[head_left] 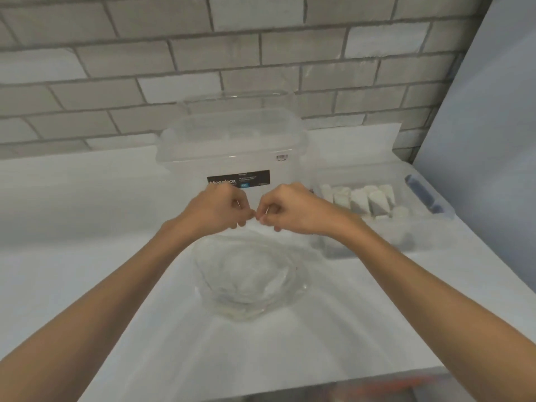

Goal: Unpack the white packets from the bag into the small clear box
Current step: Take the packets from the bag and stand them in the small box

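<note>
A clear plastic bag (249, 280) lies on the white counter (87, 256) in front of me, with white packets faintly visible inside. My left hand (220, 208) and my right hand (285, 207) sit side by side above its far edge, and both pinch the bag's top between thumb and fingers. To the right stands the small clear box (429, 195), its blue latch at the far right. Several white packets (374, 200) stand upright inside it.
A large clear lidded storage box (232, 149) with a black label stands right behind my hands, against the grey brick wall (261, 53). A pale panel (493, 111) closes off the right side. The counter's front edge runs along the bottom.
</note>
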